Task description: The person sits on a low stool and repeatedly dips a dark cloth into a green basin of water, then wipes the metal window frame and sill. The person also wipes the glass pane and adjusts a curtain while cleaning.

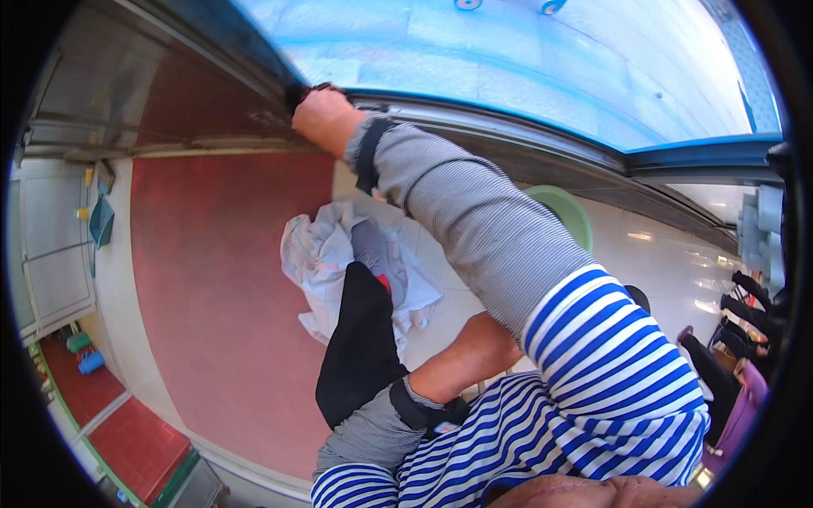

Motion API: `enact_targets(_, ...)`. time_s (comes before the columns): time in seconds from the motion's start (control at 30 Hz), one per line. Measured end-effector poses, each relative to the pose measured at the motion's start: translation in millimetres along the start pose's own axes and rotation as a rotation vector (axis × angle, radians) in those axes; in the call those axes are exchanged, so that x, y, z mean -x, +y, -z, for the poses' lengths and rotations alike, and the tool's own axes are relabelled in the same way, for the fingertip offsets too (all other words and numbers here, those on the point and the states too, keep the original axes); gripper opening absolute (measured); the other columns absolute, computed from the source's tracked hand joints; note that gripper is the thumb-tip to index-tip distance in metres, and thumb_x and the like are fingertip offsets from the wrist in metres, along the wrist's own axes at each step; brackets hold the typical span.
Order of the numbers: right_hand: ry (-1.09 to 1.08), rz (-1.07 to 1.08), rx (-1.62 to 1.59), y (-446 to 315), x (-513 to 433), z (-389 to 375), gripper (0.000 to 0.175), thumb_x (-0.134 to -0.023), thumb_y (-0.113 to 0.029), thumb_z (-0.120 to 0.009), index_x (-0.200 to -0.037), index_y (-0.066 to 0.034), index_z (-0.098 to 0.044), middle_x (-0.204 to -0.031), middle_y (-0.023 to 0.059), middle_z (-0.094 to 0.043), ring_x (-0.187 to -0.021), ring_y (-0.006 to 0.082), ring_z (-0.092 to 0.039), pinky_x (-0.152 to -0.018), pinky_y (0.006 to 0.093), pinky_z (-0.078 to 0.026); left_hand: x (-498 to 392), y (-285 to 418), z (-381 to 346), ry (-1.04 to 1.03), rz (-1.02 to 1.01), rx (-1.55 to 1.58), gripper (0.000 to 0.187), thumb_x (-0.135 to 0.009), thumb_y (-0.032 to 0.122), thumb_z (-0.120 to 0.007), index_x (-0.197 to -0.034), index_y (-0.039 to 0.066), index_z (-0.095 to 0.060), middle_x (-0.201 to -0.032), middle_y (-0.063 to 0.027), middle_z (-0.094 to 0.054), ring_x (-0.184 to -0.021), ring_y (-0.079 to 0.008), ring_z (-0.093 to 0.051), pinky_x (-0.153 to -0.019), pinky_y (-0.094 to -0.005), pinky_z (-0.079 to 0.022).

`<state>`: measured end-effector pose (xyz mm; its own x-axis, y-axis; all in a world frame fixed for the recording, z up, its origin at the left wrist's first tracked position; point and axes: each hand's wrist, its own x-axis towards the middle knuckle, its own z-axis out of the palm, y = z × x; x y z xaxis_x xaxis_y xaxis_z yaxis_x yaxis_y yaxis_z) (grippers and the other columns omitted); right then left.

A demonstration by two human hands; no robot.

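Note:
My right hand (325, 119) reaches across to the corner of the blue-edged window frame (483, 105), its fingers closed around a small dark thing, perhaps a cloth. My left hand (479, 355) is low, near my body; its fingers are hidden behind my right arm, so what it holds or touches does not show. Grey striped sleeve covers with black bands are on both forearms. Below them, my grey shoe (375, 247) rests on a crumpled white patterned cloth (314, 247).
A light green basin (568, 213) stands below the sill, partly behind my right arm. A wide red surface (222, 286) lies at left, with a teal dustpan (101, 221) beyond. People with dark and purple clothing (749, 400) are at the far right.

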<state>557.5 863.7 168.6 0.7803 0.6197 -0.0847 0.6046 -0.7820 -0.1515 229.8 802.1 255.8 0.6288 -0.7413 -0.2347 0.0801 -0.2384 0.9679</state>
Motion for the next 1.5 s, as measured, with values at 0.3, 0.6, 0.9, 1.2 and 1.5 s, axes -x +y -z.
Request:
enact_targets(0.3, -0.158, -0.098, 0.032, 126.5, 164.6, 15.2, 0.013, -0.089, -0.014, -0.059, -0.098, -0.0113, -0.067, -0.091, 0.0141, -0.072, -0.085, 0.0358, -0.071, -0.066, 0.0471, -0.056, -25.5, 13.9, 14.5, -0.042, 0.034, -0.146, 0.036, -0.088, 0.014, -0.062, -0.122, 0.002, -0.061, -0.104, -0.0167, -0.072, -0.098, -0.0372, -0.068, -0.085, -0.0419, -0.053)
enact_targets(0.6, -0.132, -0.455, 0.084, 238.6, 420.4, 26.0, 0.012, -0.092, -0.017, -0.052, -0.099, -0.0145, -0.062, -0.088, 0.0131, -0.07, -0.086, 0.0362, -0.069, -0.07, 0.0496, -0.053, -64.1, 13.1, -17.3, -0.139, 0.035, -0.237, 0.033, -0.089, 0.014, -0.06, -0.121, 0.005, -0.06, -0.106, -0.0156, -0.072, -0.099, -0.0356, -0.068, -0.085, -0.0421, -0.053)
enact_targets(0.9, -0.099, -0.648, 0.066, 287.1, 495.4, 9.1, 0.011, -0.082, -0.005, -0.058, -0.087, -0.0052, -0.068, -0.088, 0.0227, -0.068, -0.089, 0.0396, -0.068, -0.075, 0.0502, -0.054, -73.4, 2.6, -26.8, -0.152, 0.029, -0.262, 0.033, -0.09, 0.014, -0.059, -0.121, 0.005, -0.059, -0.106, -0.0154, -0.072, -0.098, -0.0352, -0.069, -0.085, -0.0421, -0.053)
enact_targets(1.2, -0.013, -0.374, -0.038, 206.1, 349.2, -0.7, 0.016, -0.078, -0.002, -0.063, -0.093, -0.0071, -0.066, -0.087, 0.0174, -0.068, -0.09, 0.0379, -0.067, -0.076, 0.0467, -0.055, -50.6, 8.8, -12.0, -0.101, 0.021, -0.227, 0.035, -0.087, 0.013, -0.059, -0.122, 0.007, -0.059, -0.105, -0.0161, -0.071, -0.096, -0.038, -0.068, -0.084, -0.0446, -0.052)
enact_targets(1.5, 0.062, -0.122, -0.154, 93.1, 131.5, -2.8, 0.01, -0.077, -0.001, -0.063, -0.084, -0.0005, -0.071, -0.085, 0.0226, -0.07, -0.083, 0.0391, -0.069, -0.072, 0.047, -0.056, -18.3, 9.7, 11.3, -0.035, 0.03, -0.125, 0.038, -0.088, 0.015, -0.061, -0.125, 0.006, -0.058, -0.105, -0.0172, -0.071, -0.096, -0.0392, -0.067, -0.083, -0.0453, -0.053)
